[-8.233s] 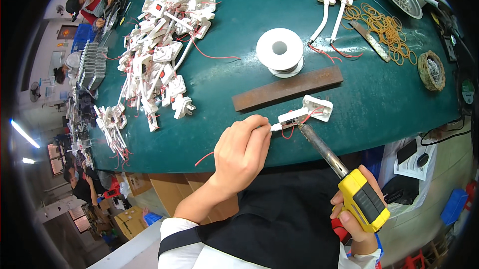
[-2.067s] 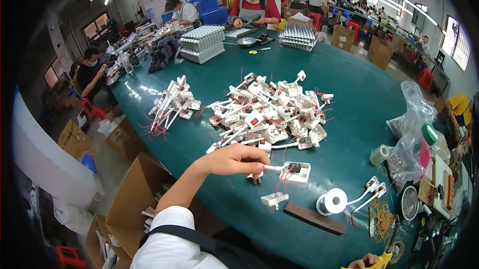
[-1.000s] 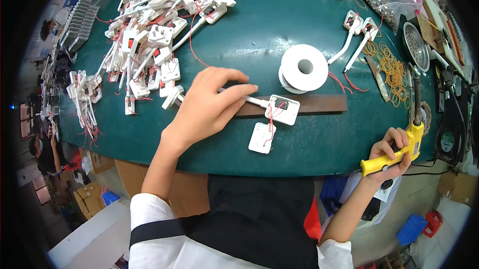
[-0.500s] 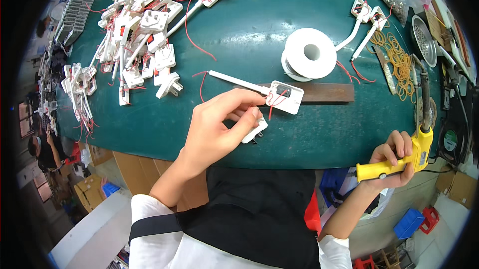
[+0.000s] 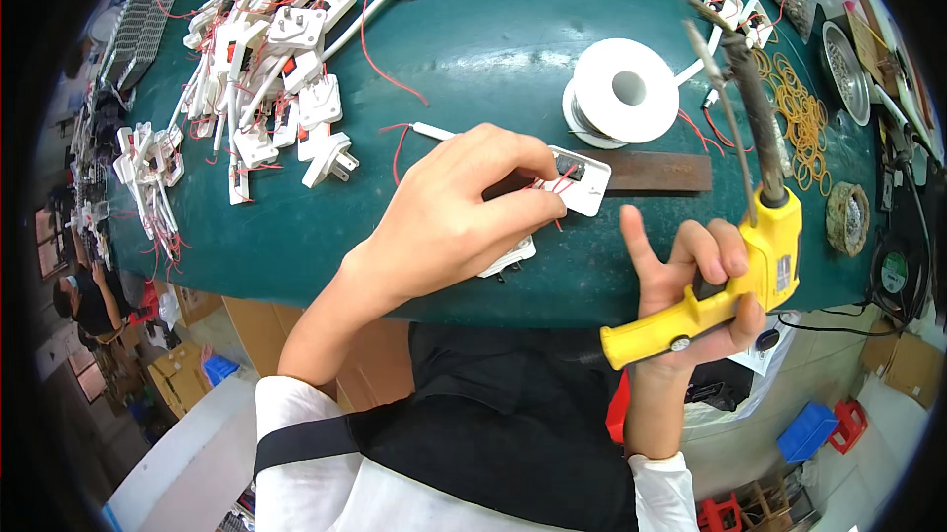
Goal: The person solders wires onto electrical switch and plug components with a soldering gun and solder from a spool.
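My left hand (image 5: 449, 207) is closed in a pinch at the edge of an open white plug housing (image 5: 592, 192). Red wire (image 5: 566, 179) runs from its fingertips over the black part inside. The housing's white tube sticks out beyond my knuckles. Under my hand a second white plug piece (image 5: 515, 256) lies partly hidden. My right hand (image 5: 695, 281) grips a yellow soldering gun (image 5: 776, 251), thumb stretched out to the left. Its metal barrel and thin feed tube point up and away over the table, apart from the housing.
A white spool of solder wire (image 5: 597, 88) stands behind a dark flat bar (image 5: 671, 172). Piled white plugs with red wires (image 5: 296, 29) cover the far left. Rubber bands (image 5: 804, 128), a metal bowl (image 5: 838, 69) and a small round pot (image 5: 846, 221) sit at the right.
My right hand has lifted the soldering gun from the right edge, bringing it left and over the table. My left hand has shifted right, its fingertips now on the wire at the housing.
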The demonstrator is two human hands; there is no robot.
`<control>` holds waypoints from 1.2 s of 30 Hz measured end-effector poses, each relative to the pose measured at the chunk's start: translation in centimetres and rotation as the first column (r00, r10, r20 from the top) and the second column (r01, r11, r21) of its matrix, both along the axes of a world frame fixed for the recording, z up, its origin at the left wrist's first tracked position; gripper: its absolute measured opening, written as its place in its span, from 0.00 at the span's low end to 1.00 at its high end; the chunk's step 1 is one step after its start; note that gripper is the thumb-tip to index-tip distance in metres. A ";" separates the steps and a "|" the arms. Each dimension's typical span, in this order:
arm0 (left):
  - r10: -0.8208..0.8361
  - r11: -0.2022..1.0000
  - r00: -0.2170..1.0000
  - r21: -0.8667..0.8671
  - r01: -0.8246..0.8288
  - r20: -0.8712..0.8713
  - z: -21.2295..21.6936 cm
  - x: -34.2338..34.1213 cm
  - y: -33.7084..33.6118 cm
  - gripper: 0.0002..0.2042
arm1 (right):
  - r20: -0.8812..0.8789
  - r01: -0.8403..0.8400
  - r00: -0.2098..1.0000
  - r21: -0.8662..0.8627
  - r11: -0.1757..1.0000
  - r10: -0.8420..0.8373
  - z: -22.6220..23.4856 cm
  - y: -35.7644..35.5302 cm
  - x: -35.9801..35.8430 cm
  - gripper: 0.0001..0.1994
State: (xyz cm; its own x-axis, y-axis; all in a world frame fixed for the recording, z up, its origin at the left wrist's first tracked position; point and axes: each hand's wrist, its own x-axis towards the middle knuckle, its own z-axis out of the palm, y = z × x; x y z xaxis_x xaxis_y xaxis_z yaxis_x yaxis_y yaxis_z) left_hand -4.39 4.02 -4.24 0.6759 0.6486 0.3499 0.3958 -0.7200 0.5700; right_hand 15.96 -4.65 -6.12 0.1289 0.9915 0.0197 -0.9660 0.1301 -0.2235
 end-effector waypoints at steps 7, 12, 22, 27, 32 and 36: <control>0.313 0.909 0.926 -0.350 -0.227 0.212 -0.9 0.7 -0.8 0.07 | 0.160 0.016 0.987 -0.009 1.000 -0.014 -0.6 1.0 -1.1 0.17; 0.210 0.961 0.963 -0.215 -0.172 0.169 -0.1 0.4 -0.9 0.09 | 0.162 0.024 0.987 0.000 1.000 -0.024 -0.6 1.0 -1.2 0.19; 0.301 0.923 0.952 -0.270 -0.275 0.060 0.2 1.1 -1.5 0.10 | 0.179 0.036 0.983 -0.030 0.999 -0.030 -0.4 0.8 -1.0 0.24; 0.297 0.911 0.946 -0.333 -0.241 0.128 0.1 1.1 -1.5 0.07 | 0.141 0.032 0.990 -0.034 0.999 -0.027 -0.1 1.0 -1.1 0.22; 0.235 0.922 0.963 -0.342 -0.179 0.130 0.4 1.5 -1.1 0.08 | 0.102 0.051 0.994 -0.068 0.996 -0.044 0.2 1.0 -1.1 0.20; 0.158 0.950 0.980 -0.289 -0.119 0.117 0.3 0.8 -1.6 0.11 | 0.102 0.048 0.994 -0.056 0.997 -0.043 0.0 0.8 -1.5 0.27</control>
State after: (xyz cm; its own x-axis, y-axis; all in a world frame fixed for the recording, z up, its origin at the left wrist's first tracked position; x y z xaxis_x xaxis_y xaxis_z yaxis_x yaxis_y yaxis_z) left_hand -3.59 2.38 -3.95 0.5308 0.8174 0.2238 0.3842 -0.4675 0.7962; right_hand 14.46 -3.84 -6.12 0.1743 0.9844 -0.0227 -0.9315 0.1573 -0.3280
